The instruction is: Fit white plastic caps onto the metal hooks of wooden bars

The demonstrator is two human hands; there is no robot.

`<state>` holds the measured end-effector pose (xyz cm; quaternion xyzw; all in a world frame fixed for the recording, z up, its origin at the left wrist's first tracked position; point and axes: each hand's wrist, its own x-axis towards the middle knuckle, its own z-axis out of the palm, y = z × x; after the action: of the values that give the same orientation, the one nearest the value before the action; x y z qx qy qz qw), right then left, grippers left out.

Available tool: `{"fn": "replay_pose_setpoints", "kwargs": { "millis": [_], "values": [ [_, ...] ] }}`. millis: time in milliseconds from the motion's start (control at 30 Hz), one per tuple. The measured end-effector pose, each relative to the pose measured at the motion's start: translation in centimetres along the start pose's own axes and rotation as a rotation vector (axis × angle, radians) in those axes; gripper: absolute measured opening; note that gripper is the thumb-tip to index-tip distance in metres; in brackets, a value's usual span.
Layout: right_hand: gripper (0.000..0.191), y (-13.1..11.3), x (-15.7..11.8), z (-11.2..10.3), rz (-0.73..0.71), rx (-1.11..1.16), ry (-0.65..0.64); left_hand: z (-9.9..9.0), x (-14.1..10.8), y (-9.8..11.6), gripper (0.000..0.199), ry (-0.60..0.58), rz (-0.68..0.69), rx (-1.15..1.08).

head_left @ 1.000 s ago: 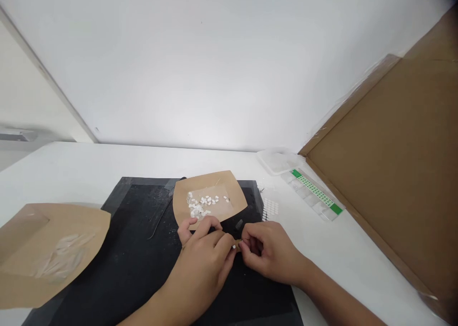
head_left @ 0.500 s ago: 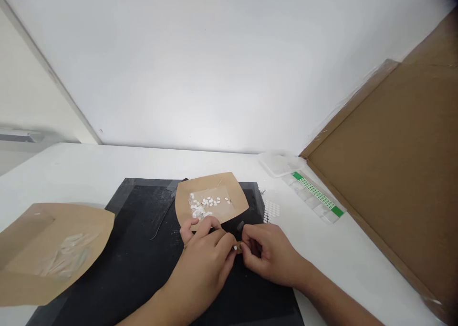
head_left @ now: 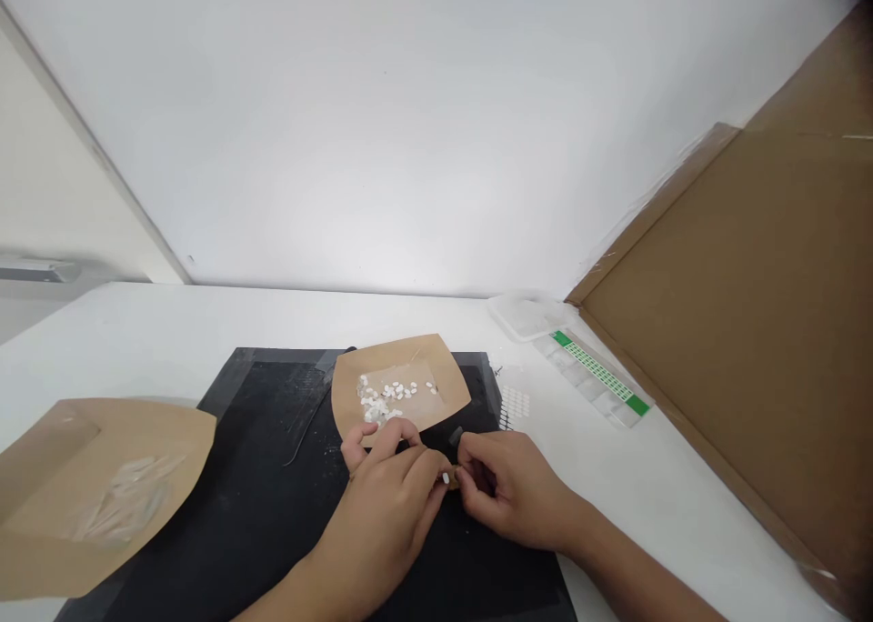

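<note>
Over the black mat (head_left: 238,513), my left hand (head_left: 392,495) pinches a small white oval piece (head_left: 446,478) between thumb and index finger. My right hand (head_left: 501,486) is closed at the fingertips on a small brown piece (head_left: 454,478), right beside the white one. Whether the two pieces are joined is too small to tell. Just beyond my left hand is a brown paper tray (head_left: 446,367) with several white oval pieces (head_left: 399,391) in it. My left hand's outer fingers are bent near that tray's front edge.
Another brown paper tray (head_left: 41,449) holding clear plastic bags (head_left: 129,499) is at the left. At the right lie a clear case with a green strip (head_left: 600,372), a white dotted sheet (head_left: 516,404) and a large cardboard box (head_left: 750,331).
The view has shifted slightly, so the trays sit a little lower in it. The white piece at my left fingertips shows more fully. Both hands keep their hold.
</note>
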<state>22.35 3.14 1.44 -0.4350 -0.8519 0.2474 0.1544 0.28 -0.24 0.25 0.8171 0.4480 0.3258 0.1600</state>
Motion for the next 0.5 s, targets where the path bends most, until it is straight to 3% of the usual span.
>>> {"fn": "replay_pose_setpoints", "kwargs": {
  "millis": [267, 500],
  "values": [
    [0.01, -0.11, 0.03, -0.15, -0.001, -0.013, -0.021, -0.22, -0.14, 0.24, 0.022, 0.018, 0.096, 0.035],
    [0.012, 0.36, -0.06, -0.68, -0.044, 0.011, -0.071, -0.98, 0.47, 0.61, 0.011, 0.182, 0.109, -0.045]
  ]
}}
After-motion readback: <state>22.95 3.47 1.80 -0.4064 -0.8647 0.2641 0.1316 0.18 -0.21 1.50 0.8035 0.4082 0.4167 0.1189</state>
